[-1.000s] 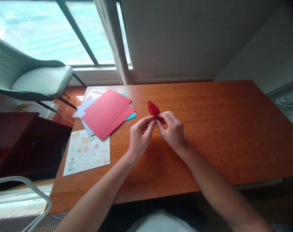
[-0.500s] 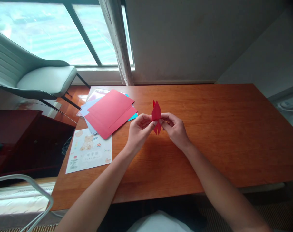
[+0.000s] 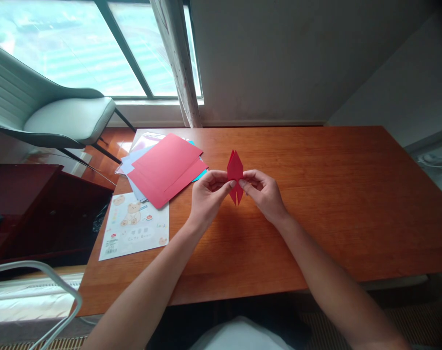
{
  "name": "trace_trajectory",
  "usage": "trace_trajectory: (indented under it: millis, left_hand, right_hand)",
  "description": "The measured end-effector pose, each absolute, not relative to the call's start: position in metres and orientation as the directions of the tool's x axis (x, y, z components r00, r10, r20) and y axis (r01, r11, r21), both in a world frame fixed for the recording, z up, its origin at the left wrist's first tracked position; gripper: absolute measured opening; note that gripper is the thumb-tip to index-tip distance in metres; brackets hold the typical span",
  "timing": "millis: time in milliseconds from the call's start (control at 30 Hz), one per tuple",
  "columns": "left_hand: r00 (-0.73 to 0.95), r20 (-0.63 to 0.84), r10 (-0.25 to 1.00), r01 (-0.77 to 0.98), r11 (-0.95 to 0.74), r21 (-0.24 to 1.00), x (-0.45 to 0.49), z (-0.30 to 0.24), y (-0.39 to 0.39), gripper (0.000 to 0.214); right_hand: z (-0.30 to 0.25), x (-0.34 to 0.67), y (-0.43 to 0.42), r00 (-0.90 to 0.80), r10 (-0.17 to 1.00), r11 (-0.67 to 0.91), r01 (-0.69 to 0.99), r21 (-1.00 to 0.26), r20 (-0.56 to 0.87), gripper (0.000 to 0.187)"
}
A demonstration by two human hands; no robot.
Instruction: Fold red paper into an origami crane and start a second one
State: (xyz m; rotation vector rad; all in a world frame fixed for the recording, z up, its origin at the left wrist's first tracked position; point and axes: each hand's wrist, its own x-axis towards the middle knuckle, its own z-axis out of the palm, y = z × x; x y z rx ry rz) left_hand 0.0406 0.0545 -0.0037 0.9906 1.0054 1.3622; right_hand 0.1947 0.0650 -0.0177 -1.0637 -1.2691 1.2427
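Observation:
A small piece of folded red paper (image 3: 235, 166) is held up above the brown table, pointed at its top and split into two points at the bottom. My left hand (image 3: 210, 193) pinches its left side, thumb in front and fingers behind. On the right side my right hand (image 3: 263, 195) grips it the same way, with the two thumbs almost meeting at the paper's middle. Parts of the fingers behind the paper are hidden.
Red paper sheets (image 3: 166, 167) lie over pale blue and teal ones at the table's (image 3: 333, 204) left end. Nearer me is a white sheet with bear drawings (image 3: 133, 233). A chair (image 3: 69, 119) stands beyond the left edge, by the window and curtain (image 3: 179, 63).
The folded paper has turned slightly and its two upper points now lie closer together. My left hand has shifted a little to the left; both hands keep their pinch.

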Motion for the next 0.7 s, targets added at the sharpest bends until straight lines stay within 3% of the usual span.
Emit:
trace_trajectory:
  millis: [200,333,467,700]
  left_hand:
    - [0.098,-0.082,0.992,-0.27,0.105,0.957,0.039,-0.0023,0.054,0.025]
    - [0.195,-0.164,0.967,-0.202,0.204,0.958,0.0405,-0.0021,0.0533,0.034]
    - [0.197,-0.181,0.964,-0.176,0.216,0.96,0.0419,-0.0029,0.0536,0.036]
    - [0.196,-0.178,0.964,-0.159,0.21,0.965,0.0437,-0.0042,0.051,0.029]
  right_hand:
    - [-0.0158,0.1987,0.0662,-0.129,0.991,0.031,-0.094,-0.995,0.043,0.026]
    - [-0.0183,0.1989,0.0671,-0.057,0.998,0.005,-0.117,-0.993,0.012,0.028]
    - [-0.0197,0.1996,0.0681,-0.077,0.997,-0.007,-0.085,-0.996,0.0,0.027]
    - [-0.0128,0.203,0.0678,0.054,0.967,0.245,0.063,-0.967,0.249,0.027]
